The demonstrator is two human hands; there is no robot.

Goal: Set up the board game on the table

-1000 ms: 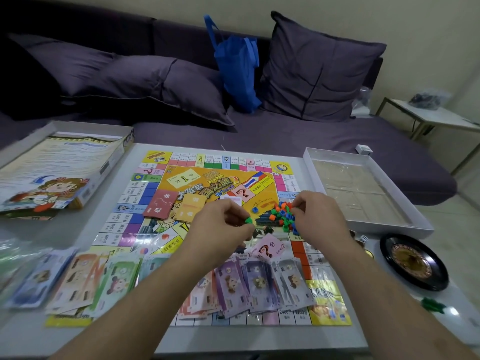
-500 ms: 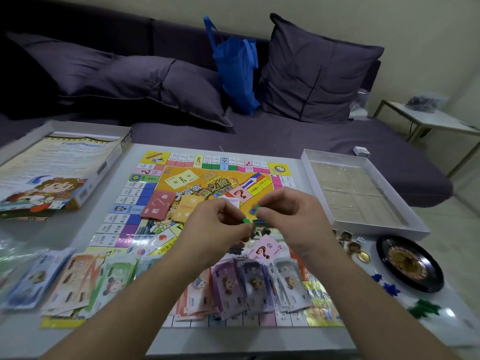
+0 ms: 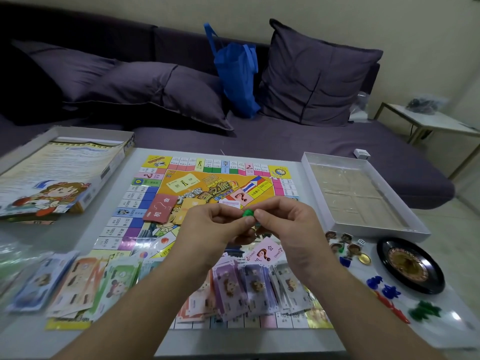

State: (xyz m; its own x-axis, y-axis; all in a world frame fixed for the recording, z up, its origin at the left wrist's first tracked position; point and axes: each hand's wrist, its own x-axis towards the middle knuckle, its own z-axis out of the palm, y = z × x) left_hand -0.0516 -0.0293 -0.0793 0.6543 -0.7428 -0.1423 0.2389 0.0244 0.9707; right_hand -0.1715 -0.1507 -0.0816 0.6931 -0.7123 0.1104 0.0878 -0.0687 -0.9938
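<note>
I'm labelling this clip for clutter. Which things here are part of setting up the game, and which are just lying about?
Part of the job: game board, green piece pinched by left hand and right hand, paper money, roulette wheel, dice, box tray.

Lying about: blue bag, cushions, side table.

Single head-worn wide-angle view, looking forward and down from the near edge of the pale table (image 3: 78, 224).

The camera sits close above the person's forearms, which enter from the bottom edge and meet mid-frame over the colourful square game board (image 3: 207, 183). It faces a dark purple sofa (image 3: 298, 141) beyond the table's far edge. Lines bow toward the edges. There is no second view to overlap with.
</note>
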